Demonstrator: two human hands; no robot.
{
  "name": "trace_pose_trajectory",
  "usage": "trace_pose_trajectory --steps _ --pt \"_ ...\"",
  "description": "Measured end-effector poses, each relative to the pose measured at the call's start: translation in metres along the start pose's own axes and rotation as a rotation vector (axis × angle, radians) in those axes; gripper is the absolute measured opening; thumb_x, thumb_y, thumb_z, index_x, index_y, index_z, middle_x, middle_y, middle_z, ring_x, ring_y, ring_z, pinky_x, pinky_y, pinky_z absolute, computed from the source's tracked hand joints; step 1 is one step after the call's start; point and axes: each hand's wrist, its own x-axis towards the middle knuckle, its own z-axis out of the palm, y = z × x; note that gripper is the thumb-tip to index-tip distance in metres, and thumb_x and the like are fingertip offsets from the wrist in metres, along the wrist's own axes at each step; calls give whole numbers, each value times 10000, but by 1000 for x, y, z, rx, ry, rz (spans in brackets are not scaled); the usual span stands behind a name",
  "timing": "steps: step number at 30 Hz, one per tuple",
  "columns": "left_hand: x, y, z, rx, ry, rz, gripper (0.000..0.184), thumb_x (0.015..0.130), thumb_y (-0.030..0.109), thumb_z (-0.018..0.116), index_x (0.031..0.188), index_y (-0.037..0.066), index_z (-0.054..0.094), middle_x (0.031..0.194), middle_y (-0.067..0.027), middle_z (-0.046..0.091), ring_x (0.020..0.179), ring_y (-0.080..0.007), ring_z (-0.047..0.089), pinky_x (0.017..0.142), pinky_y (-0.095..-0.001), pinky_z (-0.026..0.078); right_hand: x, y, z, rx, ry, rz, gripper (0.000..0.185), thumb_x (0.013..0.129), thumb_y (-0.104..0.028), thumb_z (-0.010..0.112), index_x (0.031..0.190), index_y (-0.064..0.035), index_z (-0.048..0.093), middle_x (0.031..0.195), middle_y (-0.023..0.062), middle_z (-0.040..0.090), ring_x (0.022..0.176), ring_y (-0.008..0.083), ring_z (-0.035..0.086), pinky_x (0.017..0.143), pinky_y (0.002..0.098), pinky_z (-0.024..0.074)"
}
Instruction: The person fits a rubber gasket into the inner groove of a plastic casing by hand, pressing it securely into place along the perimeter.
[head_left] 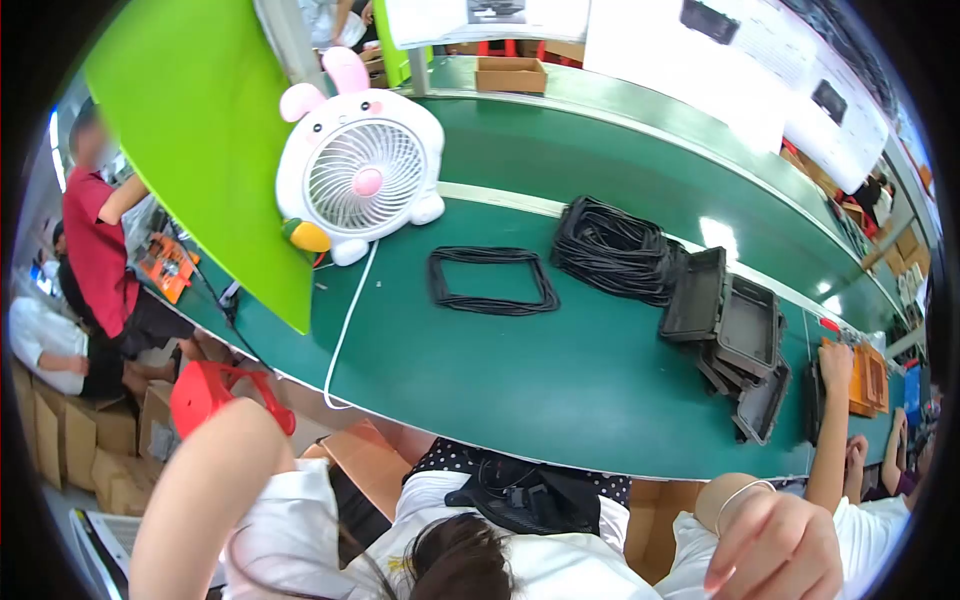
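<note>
Only my bent left arm (215, 490) shows at the lower left; the left hand is out of view. My right hand (780, 545) is at the lower right, below the table's front edge, with its fingers curled; whatever they may hold is hidden. On the green table (440, 390) lies a flat rectangular bundle of thin black loops (493, 307). A thicker pile of black loops (610, 250) is behind it to the right. Beside that pile, open black plastic cases (748, 325) are stacked unevenly.
A white rabbit-shaped fan (365, 180) stands at the back left against a green divider (200, 130), its white cable hanging over the front edge. A red stool (205, 395) is at the left. Co-workers' hands (838, 365) are by orange trays (868, 380); another person (95, 240) stands left.
</note>
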Motion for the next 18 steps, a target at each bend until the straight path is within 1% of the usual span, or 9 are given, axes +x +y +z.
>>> trace_pose_trajectory --steps 4,7,9,11,13,14,16,17,18 --pt "-29 -25 -8 -648 319 55 140 778 121 636 662 42 637 707 -89 648 733 -167 620 747 -294 483 8 15 -3 404 -192 -22 74 874 -71 590 942 -99 586 909 124 635 658 225 604 523 309 443" --pt "-84 -69 -17 -321 379 -352 128 816 109 585 733 30 640 764 -122 649 701 -207 613 646 -335 488 14 36 -3 503 -314 -40 87 894 -57 576 963 -107 590 884 142 629 647 231 591 516 312 423" --pt "-115 -101 -22 -226 297 -679 135 842 101 551 780 21 641 801 -144 650 680 -233 608 579 -363 491 10 51 1 552 -346 -18 91 940 -74 547 1013 -99 594 894 151 624 652 243 586 514 330 407" --pt "-127 -136 -35 -85 -56 -1111 196 880 147 539 919 -6 655 913 -139 652 854 -248 620 749 -334 488 6 61 -1 603 -405 34 88 963 -98 534 1026 -93 596 913 155 626 664 246 590 519 341 406" --pt "-159 -172 -32 154 -312 -1221 209 905 169 539 977 3 642 964 -125 652 875 -231 618 759 -333 487 -5 74 -15 432 -564 144 177 947 -166 541 1019 -11 591 942 164 602 775 303 591 643 389 459" --pt "-174 -189 -28 165 -318 -1251 195 903 155 548 986 2 635 942 -114 642 860 -215 622 758 -325 484 -20 88 -20 300 -633 170 233 923 -181 562 1031 25 585 979 157 578 825 334 582 690 410 478" --pt "-208 -223 -25 290 -346 -1236 173 892 129 560 996 6 622 936 -112 623 868 -213 619 766 -329 482 -31 116 -24 44 -412 352 158 896 -106 562 1014 -6 596 930 138 601 819 318 598 732 398 498" --pt "-230 -240 -25 404 -364 -1188 165 882 117 563 997 11 615 954 -121 614 890 -227 612 774 -341 484 -42 132 -32 -121 -318 594 145 875 -89 581 999 -19 604 916 130 616 821 313 599 734 398 500" --pt "-255 -255 -25 573 -335 -1073 170 852 96 577 1000 19 610 1001 -138 598 949 -275 591 808 -376 482 -57 157 -34 -349 -134 612 97 884 -50 568 961 -24 622 871 98 630 749 257 611 674 341 499"
